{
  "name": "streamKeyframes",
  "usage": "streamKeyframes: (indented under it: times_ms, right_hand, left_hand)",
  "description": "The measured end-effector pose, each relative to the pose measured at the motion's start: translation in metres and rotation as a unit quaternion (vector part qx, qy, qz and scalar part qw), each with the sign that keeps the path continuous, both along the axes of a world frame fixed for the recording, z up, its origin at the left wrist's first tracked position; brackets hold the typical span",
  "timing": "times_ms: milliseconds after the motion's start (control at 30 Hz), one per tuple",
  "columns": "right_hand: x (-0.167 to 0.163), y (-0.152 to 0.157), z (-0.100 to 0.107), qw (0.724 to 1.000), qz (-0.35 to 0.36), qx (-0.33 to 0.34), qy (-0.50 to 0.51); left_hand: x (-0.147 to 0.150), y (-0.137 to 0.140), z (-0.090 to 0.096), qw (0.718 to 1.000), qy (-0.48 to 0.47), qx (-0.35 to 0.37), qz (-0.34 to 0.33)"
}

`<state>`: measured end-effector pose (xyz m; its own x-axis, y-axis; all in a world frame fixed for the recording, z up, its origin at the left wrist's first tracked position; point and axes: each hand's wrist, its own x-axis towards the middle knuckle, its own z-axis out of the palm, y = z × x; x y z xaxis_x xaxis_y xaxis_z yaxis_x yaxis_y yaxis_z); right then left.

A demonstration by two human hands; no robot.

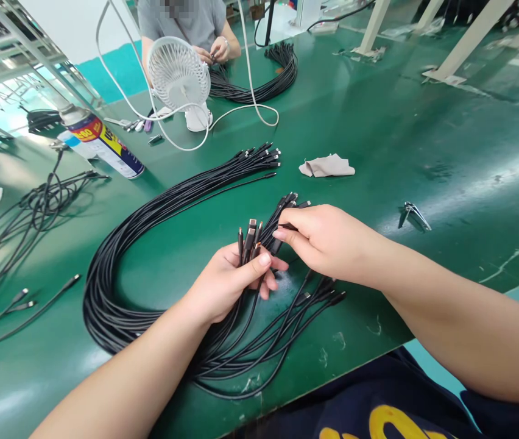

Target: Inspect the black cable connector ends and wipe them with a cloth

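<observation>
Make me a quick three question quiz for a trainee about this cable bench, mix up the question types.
1. True or false: the left hand grips a bunch of cable ends with the connectors pointing up.
2. Multiple choice: what lies on the green table just beyond the right hand? A) a crumpled cloth B) a screwdriver C) a roll of tape
3. Fill in: the white desk fan stands in front of a second ____ who is also handling black cables.

Key
1. True.
2. A, the crumpled cloth.
3. Person.
</observation>
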<state>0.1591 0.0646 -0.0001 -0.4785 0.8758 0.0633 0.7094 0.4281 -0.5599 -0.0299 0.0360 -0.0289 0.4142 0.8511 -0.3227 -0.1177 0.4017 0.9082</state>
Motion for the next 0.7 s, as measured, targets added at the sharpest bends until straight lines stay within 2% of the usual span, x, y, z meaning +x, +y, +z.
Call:
streamKeyframes:
  times_ms: [67, 167, 300, 367, 567, 700]
  right_hand:
    - [-0.0008, -0.0008, 0.0006, 1.000, -0.011, 0.005, -0.009]
    - [-0.0006, -0.0021, 0.0021, 0.999, -0.019, 0.014, 0.036]
    - [-0.0007, -0.0041, -0.0008, 0.988, 0.043, -0.003, 0.149]
    - [-0.0027, -0.0046, -0.0034, 0.983, 0.062, -0.024, 0.171]
    - [-0.0075, -0.0033, -0.0058, 0.983, 0.081, -0.009, 0.166]
    - [-0.0066, -0.0036, -0.0066, 0.986, 0.081, 0.009, 0.144]
  left_hand:
    - [-0.0018, 0.0011, -0.0007, 1.000, -0.006, -0.013, -0.020]
    - [-0.0021, 0.0028, -0.0017, 0.999, -0.024, -0.040, -0.006]
    - [0.0001, 0.0040, -0.0025, 0.998, -0.038, -0.049, -0.015]
    - [0.0007, 0.0038, -0.0025, 0.999, -0.028, -0.041, -0.022]
    - [-0.0015, 0.0025, -0.0018, 0.998, -0.016, -0.023, -0.048]
    - [-0.0026, 0.0031, -0.0016, 0.999, -0.033, -0.022, -0.025]
